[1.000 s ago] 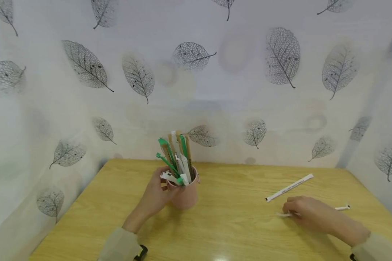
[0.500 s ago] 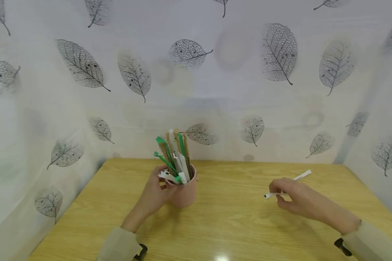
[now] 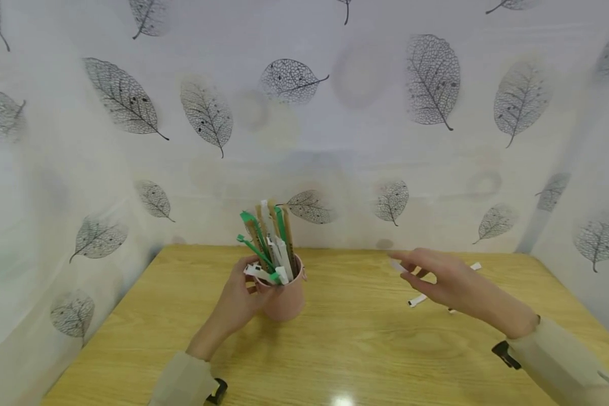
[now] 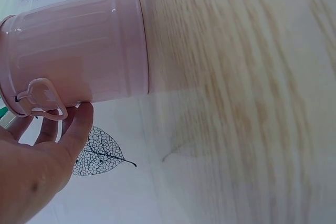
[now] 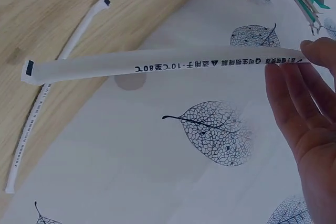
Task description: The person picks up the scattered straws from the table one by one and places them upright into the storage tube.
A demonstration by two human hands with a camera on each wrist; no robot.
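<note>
A small pink metal pail (image 3: 285,303) stands on the table, packed with paper-wrapped straws (image 3: 284,254) in white, brown and green. My left hand (image 3: 235,296) holds it by its left side near the rim; the left wrist view shows fingers beside its looped wire handle (image 4: 44,100). Between thumb and fingers, my right hand (image 3: 451,282) pinches one end of a white paper-wrapped straw (image 5: 173,65), raised above the table right of the pail. Dark print runs along this straw. Behind the right hand lies another white wrapped straw (image 5: 31,119), its middle hidden in the head view.
The yellow wood-grain table (image 3: 350,338) meets a pale curtain-like backdrop (image 3: 335,141) printed with dark skeleton leaves, which rises at the back and both sides. Light sleeves (image 3: 563,361) cover the forearms.
My right hand has picked one straw up from the table, passed over the other straw, and moved left and farther back. My left hand has stayed on the pail.
</note>
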